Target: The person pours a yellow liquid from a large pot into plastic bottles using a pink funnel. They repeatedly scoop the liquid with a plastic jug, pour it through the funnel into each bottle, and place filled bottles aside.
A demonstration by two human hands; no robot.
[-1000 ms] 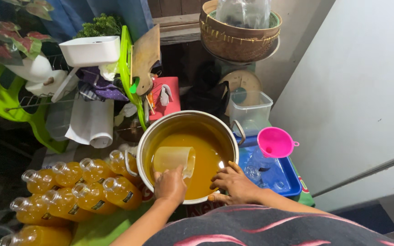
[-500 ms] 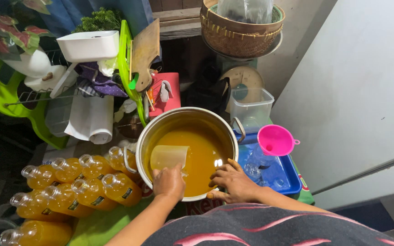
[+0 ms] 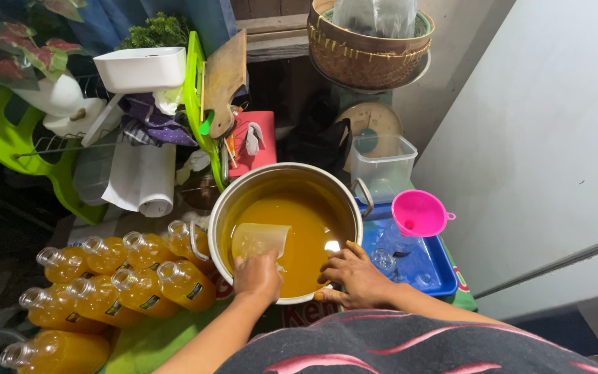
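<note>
A large steel pot [image 3: 243, 190] holds orange-yellow liquid [image 3: 309, 232]. My left hand [image 3: 257, 277] grips a clear plastic jug [image 3: 259, 240] that dips into the liquid at the pot's near left side. My right hand [image 3: 354, 275] rests on the pot's near right rim, steadying it. Several uncapped clear bottles [image 3: 122, 277] filled with the same orange liquid lie clustered to the left of the pot.
A pink funnel [image 3: 418, 213] sits in an empty bottle on a blue tray [image 3: 429, 266] right of the pot. Behind are a clear plastic box [image 3: 382, 166], a woven basket [image 3: 372, 48], a wooden cutting board [image 3: 224, 79], a white tub [image 3: 140, 68] and a dish rack.
The view has shifted slightly. My left hand has tilted the jug a little lower in the liquid; my right hand stays on the rim.
</note>
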